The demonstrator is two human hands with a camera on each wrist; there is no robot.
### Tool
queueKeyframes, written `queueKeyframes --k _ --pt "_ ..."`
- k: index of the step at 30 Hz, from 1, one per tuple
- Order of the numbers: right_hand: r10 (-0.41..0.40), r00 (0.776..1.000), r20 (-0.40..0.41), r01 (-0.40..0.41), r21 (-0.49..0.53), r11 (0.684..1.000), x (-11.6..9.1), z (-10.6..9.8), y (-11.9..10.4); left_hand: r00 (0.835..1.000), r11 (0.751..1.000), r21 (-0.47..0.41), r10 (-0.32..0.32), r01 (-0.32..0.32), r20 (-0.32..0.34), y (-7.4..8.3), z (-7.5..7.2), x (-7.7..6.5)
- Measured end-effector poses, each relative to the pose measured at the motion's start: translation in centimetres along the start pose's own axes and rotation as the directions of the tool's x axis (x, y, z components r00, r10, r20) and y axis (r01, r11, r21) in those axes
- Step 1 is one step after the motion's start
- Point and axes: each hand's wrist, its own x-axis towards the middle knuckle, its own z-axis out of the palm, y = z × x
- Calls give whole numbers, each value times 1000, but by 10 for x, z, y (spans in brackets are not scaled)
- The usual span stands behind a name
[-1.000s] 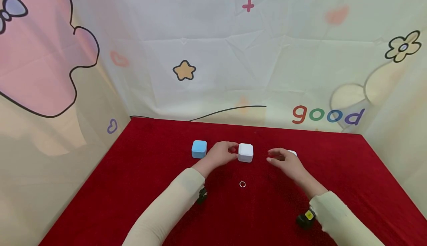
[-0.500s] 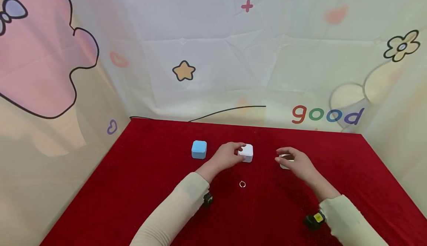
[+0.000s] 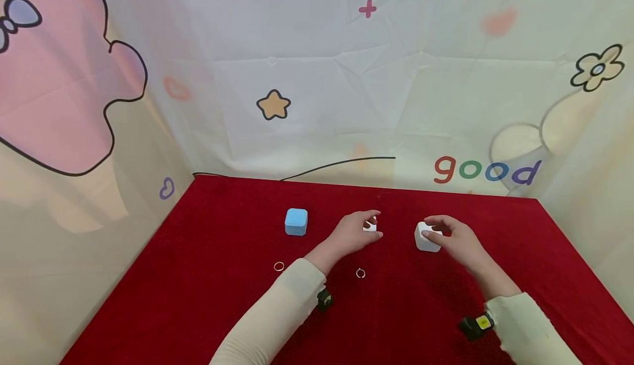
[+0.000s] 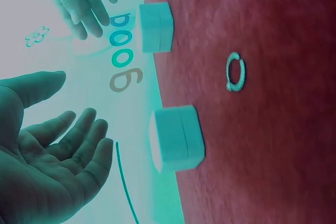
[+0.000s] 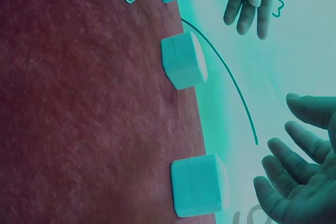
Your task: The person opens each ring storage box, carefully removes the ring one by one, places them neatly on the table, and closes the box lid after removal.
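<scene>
My left hand (image 3: 350, 233) hovers in front of the middle white box (image 3: 369, 227), partly hiding it in the head view. The left wrist view shows that hand (image 4: 63, 166) apart from the box (image 4: 181, 137), its fingers loosely bent around nothing. My right hand (image 3: 458, 244) hangs near the right-hand white box (image 3: 426, 242), covering part of it. In the right wrist view its relaxed fingers (image 5: 296, 169) stay apart from that box (image 5: 197, 186). Both white boxes are closed. A small ring (image 3: 364, 274) with a gap in its band lies nearer me.
A light blue box (image 3: 296, 222) stands to the left on the red cloth (image 3: 223, 233). Another thin ring (image 3: 279, 270) lies in front of it, beside my left sleeve (image 3: 277, 304). A printed curtain (image 3: 317, 106) hangs behind the cloth.
Both hands have moved right. The left has passed from beside the middle white box to in front of it; the right has uncovered more of its box. The left-side ring has come out from behind my sleeve.
</scene>
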Motion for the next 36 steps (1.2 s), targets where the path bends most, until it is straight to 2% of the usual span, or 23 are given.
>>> queueKeyframes --k 10,16,28,36 --pt "16 1000 7 -16 16 1000 -2 -11 6 1000 1000 -3 -20 20 10 18 20 8" --pt "24 999 26 -25 14 1000 -3 -13 12 1000 1000 1 -24 24 1 19 34 15" --pt "25 1000 18 -26 25 999 0 -14 25 997 996 -57 -70 71 12 19 62 29" --pt "22 999 42 -23 30 999 5 -12 35 997 996 -42 -79 78 -26 17 76 38"
